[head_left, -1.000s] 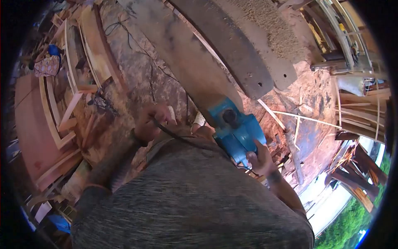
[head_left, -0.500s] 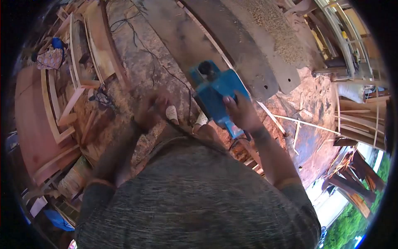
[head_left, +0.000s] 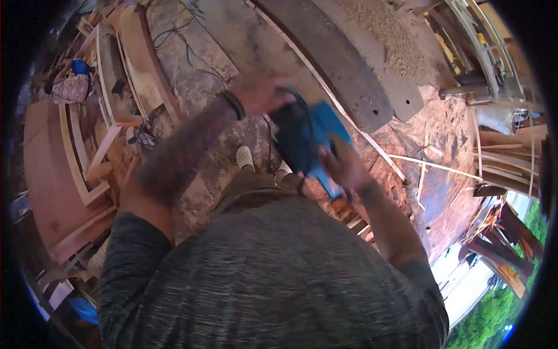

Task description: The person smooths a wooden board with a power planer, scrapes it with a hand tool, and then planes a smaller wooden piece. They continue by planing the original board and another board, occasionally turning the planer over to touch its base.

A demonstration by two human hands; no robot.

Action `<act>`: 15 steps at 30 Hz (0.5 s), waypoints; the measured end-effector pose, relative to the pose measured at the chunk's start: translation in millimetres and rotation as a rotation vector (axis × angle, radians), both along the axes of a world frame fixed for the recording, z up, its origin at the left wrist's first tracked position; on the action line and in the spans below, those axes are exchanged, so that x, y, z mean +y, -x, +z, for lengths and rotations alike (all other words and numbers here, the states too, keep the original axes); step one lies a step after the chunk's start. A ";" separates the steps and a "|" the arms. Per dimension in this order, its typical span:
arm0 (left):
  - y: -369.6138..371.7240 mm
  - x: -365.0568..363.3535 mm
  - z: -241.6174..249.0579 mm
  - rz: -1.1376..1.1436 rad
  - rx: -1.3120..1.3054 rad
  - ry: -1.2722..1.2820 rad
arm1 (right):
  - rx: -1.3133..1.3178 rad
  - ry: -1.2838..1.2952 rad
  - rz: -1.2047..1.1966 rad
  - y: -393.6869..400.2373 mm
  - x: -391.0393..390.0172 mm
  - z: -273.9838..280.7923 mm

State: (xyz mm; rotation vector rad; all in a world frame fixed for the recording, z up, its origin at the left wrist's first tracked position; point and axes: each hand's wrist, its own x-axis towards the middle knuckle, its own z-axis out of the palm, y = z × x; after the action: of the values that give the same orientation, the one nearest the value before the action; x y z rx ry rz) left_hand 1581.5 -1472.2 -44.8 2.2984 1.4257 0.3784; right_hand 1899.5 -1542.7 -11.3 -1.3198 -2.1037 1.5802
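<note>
A blue electric planer (head_left: 332, 125) with a dark front part is held over the near end of a long wooden plank (head_left: 244, 43). My right hand (head_left: 344, 166) is wrapped round its rear handle. From the left, my left hand (head_left: 261, 96) reaches to the planer's front with fingers stretched out, blurred by motion, the fingertips right at the dark part. A dark band sits on my left wrist.
A dark board (head_left: 343, 64) with a hole lies beside the plank, and wood shavings (head_left: 401, 64) cover the area to its right. Thin offcut strips (head_left: 433, 166) lie on the ground at right. Wooden frames (head_left: 75, 157) stand at left. A cable (head_left: 189, 46) trails at upper left.
My left hand has moved up and right, from near my body to the planer's front. The planer has turned, showing more of its dark side. My right hand keeps its grip.
</note>
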 end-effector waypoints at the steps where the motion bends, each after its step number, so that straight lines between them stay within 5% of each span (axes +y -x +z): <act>1: -22.5 -20.7 7.8 -0.088 -0.029 0.038 | -0.022 0.027 -0.005 -27.6 -24.2 2.0; 5: -95.9 -83.6 -13.6 -0.306 -0.302 0.350 | -0.136 0.122 -0.069 -130.9 -111.4 2.7; 8: -122.2 -104.6 23.1 -0.293 -0.328 0.419 | -0.071 0.029 -0.098 -137.6 -124.0 23.4; 15: -140.1 -106.0 5.3 -0.440 -0.140 0.178 | -0.069 0.129 -0.190 -129.0 -126.9 49.2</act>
State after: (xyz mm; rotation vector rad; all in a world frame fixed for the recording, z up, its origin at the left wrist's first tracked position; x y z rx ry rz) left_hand 1721.6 -1578.1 -39.5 2.3027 0.8191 0.2584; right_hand 2028.5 -1669.7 37.9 -1.5859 -1.8746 1.6348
